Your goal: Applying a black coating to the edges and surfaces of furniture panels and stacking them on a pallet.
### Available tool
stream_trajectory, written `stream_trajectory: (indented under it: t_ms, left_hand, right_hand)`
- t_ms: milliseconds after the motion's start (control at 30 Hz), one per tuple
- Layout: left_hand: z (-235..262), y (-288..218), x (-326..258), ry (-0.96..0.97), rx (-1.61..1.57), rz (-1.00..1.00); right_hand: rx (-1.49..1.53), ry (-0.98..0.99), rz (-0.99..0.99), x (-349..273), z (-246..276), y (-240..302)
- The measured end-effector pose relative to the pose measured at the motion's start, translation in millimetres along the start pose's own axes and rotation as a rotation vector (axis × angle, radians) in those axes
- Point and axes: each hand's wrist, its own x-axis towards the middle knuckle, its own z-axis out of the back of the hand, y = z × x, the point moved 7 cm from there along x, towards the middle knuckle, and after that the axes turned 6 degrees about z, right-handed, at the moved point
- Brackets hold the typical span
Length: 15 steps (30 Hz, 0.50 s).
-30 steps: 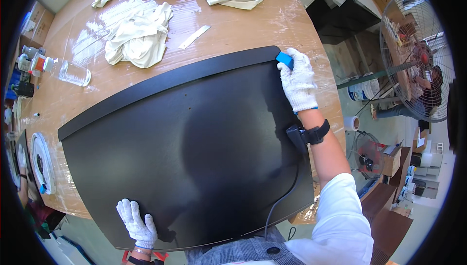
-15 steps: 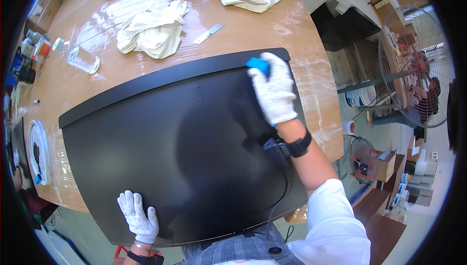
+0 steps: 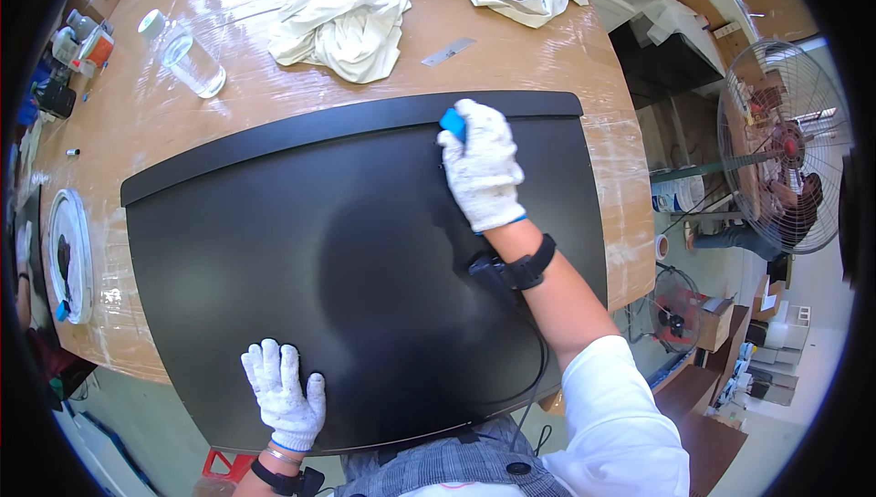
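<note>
A large black panel (image 3: 246, 251) with a raised strip (image 3: 356, 137) along its far edge lies in front of me. My right hand (image 3: 484, 168), in a white knitted glove, grips a small blue block (image 3: 453, 124) at the strip, right of its middle. The glove hides most of the block, so I cannot tell if it is a sponge. My left hand (image 3: 286, 397), gloved the same way, rests flat near the panel's near-left edge with its fingers spread, holding nothing.
The panel lies on a film-wrapped table (image 3: 246, 95). Beyond it are crumpled white cloths (image 3: 351, 31), a flat metal blade (image 3: 447, 51) and a clear bottle (image 3: 192, 63). A white lid (image 3: 82, 260) with dark matter sits at left. A large fan (image 3: 787, 146) stands at right, a person behind it.
My right hand has slid left along the strip with the blue block. My left hand stays flat on the panel. The whole view has shifted slightly.
</note>
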Motion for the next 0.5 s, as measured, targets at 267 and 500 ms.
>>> stream_trajectory:
  t_ms: [267,500]
  left_hand:
    - [10.3,2.8,0.7,-0.015,-0.173,-0.014]
    - [16.0,16.1,-3.7,0.063,-0.387,-0.043]
  right_hand:
    - [-0.191,0.026,-0.257,6.0,21.8,-28.2]
    - [0.017,0.024,0.054,2.8,-42.8,88.0]
